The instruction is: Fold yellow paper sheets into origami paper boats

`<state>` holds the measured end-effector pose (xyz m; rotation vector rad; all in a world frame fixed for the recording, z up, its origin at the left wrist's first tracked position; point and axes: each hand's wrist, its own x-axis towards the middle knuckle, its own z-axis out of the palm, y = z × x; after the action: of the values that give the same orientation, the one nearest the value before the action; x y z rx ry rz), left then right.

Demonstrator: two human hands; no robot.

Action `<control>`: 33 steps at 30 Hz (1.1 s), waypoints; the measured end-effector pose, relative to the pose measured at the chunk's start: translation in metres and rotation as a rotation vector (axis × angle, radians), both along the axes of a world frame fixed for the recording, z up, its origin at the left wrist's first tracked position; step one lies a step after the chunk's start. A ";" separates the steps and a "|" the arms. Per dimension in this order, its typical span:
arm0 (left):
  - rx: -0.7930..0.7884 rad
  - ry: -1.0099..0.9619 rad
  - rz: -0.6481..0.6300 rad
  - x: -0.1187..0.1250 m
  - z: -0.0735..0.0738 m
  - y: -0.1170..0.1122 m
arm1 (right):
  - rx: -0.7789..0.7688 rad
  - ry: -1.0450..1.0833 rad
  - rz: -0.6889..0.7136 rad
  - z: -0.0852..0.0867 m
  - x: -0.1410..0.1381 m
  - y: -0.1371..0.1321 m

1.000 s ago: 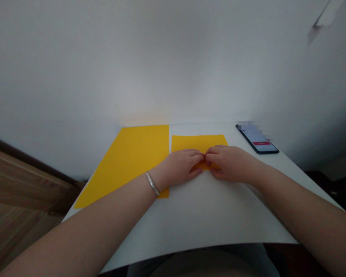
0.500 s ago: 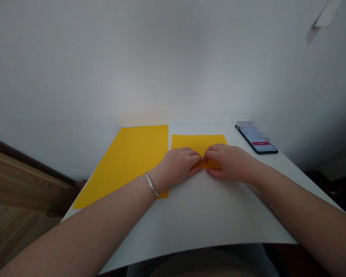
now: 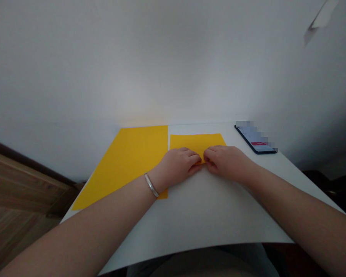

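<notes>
Yellow paper, the smaller sheet [image 3: 196, 141], lies on the white table [image 3: 207, 215] in front of you, toward the far side by the wall [image 3: 173, 69], with its far edge running nearly straight across. Both your hands are at its near edge. Your left hand [image 3: 180, 163] grasps that edge, fingers bent over the top and thumb on your side of it; your right hand [image 3: 229, 161] does likewise, its fingers curled in and its thumb tucked beneath them. The fingertips of the two hands nearly meet — a narrow strip of yellow shows between them — while your palms hide the sheet's near corners. Just left of it, with a thin white gap between, a larger yellow sheet [image 3: 132, 161] lies flat, partly covered by your left forearm and wrist, where you wear a silver bangle [image 3: 151, 185]. Beyond your right hand, near the table's right edge, a dark-edged phone [image 3: 255, 140] lies screen up, part of its display blurred out. Wooden panelling [image 3: 23, 184] stands at the far left, beside the table.
</notes>
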<state>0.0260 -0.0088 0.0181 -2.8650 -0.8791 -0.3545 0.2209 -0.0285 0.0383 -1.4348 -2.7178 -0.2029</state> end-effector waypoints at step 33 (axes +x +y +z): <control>0.143 -0.175 0.217 -0.010 -0.009 -0.004 | -0.034 0.271 -0.188 -0.001 0.039 0.019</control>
<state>0.0162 -0.0127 0.0096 -2.6063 -1.1320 -0.6218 0.2600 -0.0096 0.0376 -1.5972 -2.3849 0.0292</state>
